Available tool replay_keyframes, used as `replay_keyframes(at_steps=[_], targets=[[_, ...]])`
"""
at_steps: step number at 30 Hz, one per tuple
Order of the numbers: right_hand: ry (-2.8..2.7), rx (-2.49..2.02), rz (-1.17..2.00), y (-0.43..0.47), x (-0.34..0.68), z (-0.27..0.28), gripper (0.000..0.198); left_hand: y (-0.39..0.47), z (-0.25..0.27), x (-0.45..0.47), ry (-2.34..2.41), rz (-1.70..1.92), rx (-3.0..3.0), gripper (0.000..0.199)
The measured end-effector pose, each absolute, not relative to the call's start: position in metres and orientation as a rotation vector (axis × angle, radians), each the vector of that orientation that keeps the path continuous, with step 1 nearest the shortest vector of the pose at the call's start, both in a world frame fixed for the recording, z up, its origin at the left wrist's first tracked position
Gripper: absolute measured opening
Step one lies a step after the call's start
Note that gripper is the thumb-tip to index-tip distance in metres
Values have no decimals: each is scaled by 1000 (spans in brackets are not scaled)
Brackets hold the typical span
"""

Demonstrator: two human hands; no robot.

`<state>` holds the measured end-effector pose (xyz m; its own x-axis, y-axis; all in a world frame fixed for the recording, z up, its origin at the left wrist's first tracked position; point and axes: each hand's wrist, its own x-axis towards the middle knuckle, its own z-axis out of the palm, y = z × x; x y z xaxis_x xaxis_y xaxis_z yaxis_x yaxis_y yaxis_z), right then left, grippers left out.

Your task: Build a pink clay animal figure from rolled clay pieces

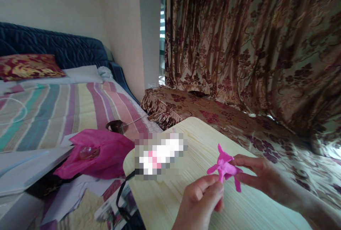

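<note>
Between my hands, above the table (239, 208), is a small bright pink piece (225, 167) with several thin arms or petals; it looks soft, like modelling clay. My left hand (204, 196) pinches its lower arm between thumb and forefinger. From the right, my right hand (255, 173) grips the thicker end of the piece with thumb and fingertips. One flat strip hangs down below the right fingers. The parts under the fingertips are hidden.
A pixelated white-and-pink object (162, 153) lies on the table, near a black cable (121, 191). Left of the table are a pink plastic bag (106, 152), papers (66, 198) and a striped bed (61, 113). Behind is a flower-patterned covered ledge (191, 102) below curtains (239, 38).
</note>
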<state>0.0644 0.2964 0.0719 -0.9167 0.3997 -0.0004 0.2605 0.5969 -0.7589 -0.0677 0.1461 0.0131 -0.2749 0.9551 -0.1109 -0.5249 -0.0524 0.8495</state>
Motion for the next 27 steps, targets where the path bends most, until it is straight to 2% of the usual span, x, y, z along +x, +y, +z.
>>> replay_keyframes(at_steps=[9, 27], targets=[[-2701, -564, 1164, 292, 62, 76, 25, 154, 14, -56, 784, 1662, 88, 40], [-2695, -596, 1146, 290, 63, 74, 24, 157, 12, -49, 814, 1720, -19, 37]])
